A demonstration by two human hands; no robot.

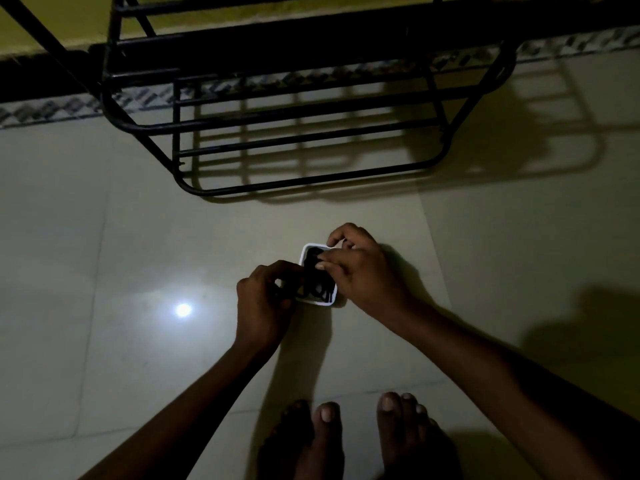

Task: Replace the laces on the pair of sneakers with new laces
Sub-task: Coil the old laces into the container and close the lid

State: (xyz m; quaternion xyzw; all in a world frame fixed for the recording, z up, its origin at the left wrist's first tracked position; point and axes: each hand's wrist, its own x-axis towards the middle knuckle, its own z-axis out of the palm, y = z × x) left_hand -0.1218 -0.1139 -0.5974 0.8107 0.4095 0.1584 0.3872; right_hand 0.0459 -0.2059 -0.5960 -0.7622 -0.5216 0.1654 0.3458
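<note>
Dim room, head view looking down at a pale tiled floor (138,220). Small white-rimmed item (306,252) sits on the floor between both hands, dark inside; looks like a sneaker seen from above but too dark to be sure. Dark laces (317,289) tangled in and over it.

Left hand (265,299) is at the item's left edge, fingers curled in and closed on a dark strand of lace. Right hand (360,271) comes in from the right and covers the item's right side and top corner; thumb and forefinger pinched together over the dark stuff near the top, apparently on lace, though the exact contact is lost in shadow. The two hands are close together, almost touching over the item.

Both forearms are bare, reaching in from the bottom of the view. Bare feet (363,434) at the bottom centre, toes pointing toward the item, well short of it.

Black metal rack (277,133) stands beyond the hands, barred shelves, casting slatted shadows on the floor. Patterned tile border (52,110) runs along the wall base behind it. Bright light reflection (183,310) on the floor left of the left hand. Second sneaker not visible.
</note>
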